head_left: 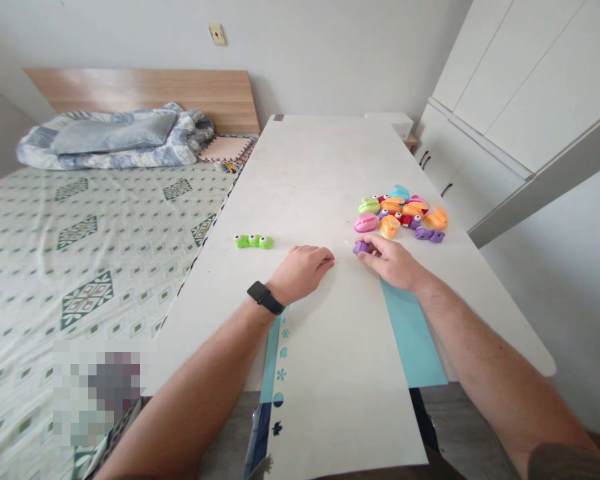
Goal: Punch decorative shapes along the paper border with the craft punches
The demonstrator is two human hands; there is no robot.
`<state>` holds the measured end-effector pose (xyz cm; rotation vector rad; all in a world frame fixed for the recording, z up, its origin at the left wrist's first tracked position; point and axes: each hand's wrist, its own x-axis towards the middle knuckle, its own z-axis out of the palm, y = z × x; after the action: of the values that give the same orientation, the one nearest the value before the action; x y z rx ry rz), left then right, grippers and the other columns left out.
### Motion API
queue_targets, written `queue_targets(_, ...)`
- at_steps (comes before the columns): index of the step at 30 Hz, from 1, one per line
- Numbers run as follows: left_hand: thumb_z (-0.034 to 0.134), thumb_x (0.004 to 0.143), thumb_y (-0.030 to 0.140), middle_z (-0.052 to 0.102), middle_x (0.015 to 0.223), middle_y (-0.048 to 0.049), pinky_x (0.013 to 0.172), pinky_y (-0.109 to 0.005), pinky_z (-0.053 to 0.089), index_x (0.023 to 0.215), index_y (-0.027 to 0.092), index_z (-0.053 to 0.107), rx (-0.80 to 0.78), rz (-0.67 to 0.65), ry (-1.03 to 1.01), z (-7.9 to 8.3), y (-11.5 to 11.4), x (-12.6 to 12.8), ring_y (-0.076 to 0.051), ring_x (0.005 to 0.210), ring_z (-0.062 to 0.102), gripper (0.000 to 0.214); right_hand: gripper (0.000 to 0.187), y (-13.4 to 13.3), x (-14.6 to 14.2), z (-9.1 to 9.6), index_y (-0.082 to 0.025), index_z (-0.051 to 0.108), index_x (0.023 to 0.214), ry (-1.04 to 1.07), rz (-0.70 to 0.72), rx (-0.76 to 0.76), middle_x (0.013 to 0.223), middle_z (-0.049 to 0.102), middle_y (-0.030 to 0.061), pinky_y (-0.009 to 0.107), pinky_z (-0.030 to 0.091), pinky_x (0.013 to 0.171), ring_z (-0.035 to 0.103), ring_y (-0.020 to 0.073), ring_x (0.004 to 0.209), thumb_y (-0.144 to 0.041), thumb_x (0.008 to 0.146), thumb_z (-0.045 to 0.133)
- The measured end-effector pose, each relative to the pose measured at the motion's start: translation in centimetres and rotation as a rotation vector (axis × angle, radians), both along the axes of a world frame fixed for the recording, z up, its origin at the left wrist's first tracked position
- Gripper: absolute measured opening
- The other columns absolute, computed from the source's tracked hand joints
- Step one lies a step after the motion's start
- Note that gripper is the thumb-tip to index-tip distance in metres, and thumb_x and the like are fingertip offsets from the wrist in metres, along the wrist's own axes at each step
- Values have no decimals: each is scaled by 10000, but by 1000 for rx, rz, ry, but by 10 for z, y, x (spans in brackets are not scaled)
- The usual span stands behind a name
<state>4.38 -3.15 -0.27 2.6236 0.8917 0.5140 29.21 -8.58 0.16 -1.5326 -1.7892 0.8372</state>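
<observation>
The right hand [393, 261] clamps its fingers on a rounded plastic punch [361, 248], partly hidden; the left hand [300, 273], fingers together, touches smooth paper [340, 373], far edge indistinct.

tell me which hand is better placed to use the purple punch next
Probably the right hand: it holds the purple punch, while the left hand is at the white paper, apart from the punch.

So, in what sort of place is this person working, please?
Most likely a bedroom: on the left is a bed with a wood-toned headboard and a bunched quilt, and a tall white cabinet, perhaps a wardrobe, stands on the right.
</observation>
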Motion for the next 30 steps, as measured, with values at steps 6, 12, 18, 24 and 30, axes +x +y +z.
queue_targets(6,497,1024,276,755,977,-65,857,-334,518,1033,188,697,-6,-8,4,3,-2,-1,-207,917,703,218,313,4,1,2,-208,641,1119,281,5,-5,1077,715,56,334,492,909,639,204,1000,-476,977,563)
queue_targets(12,519,1009,278,756,964,-67,850,-340,516,1035,197,699,4,8,12,3,-4,-4,-216,907,705,199,375,7,0,2,-204,653,1110,379,-36,-46,1127,735,92,339,487,803,658,216,949,-531,979,524)
queue_targets(18,529,1005,286,760,974,-74,870,-355,515,1032,191,706,16,24,30,4,-6,-6,-224,918,709,203,368,12,-4,0,-199,670,1106,389,-8,-38,1170,730,91,326,468,793,668,214,997,-507,999,499)
queue_targets(24,539,998,301,764,980,-85,852,-364,520,1037,190,714,11,37,76,8,-7,-6,-235,915,715,211,341,33,-29,15,-193,654,1077,228,84,-104,1105,731,74,308,477,813,662,198,997,-502,976,550)
queue_targets(30,540,994,295,762,978,-91,855,-383,513,1030,191,716,29,33,84,7,-8,-8,-253,928,714,207,271,56,-35,23,-198,657,990,-139,-13,-137,887,726,42,302,480,789,675,183,833,-459,934,607)
